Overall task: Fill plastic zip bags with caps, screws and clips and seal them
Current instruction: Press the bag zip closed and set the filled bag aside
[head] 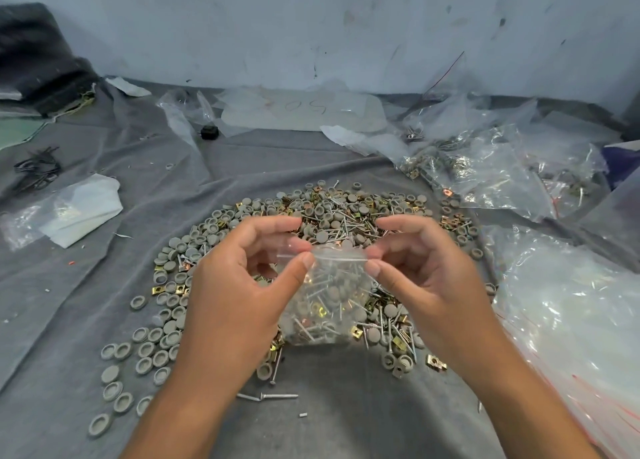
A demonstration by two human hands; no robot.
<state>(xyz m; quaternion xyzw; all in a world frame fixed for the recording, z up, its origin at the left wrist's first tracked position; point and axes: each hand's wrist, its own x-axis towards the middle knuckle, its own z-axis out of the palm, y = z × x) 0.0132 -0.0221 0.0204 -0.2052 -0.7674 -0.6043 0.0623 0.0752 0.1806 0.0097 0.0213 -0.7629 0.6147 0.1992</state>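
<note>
A small clear zip bag [325,302] hangs between my hands, filled with grey caps, screws and brass clips. My left hand [235,285] pinches the left end of its zip strip between thumb and fingers. My right hand [422,278] pinches the right end of the same strip. The bag hangs above a wide loose pile of grey caps, screws and clips [332,212] spread on the grey cloth [104,285]. More grey caps [145,347] lie scattered to the left of my left forearm.
Crumpled clear plastic bags, some holding parts [485,174], lie at the right. A large clear bag [571,313] sits at the near right. A folded white sheet and a bag [76,209] lie at the left. Loose screws [273,396] rest near the front. A wall stands behind.
</note>
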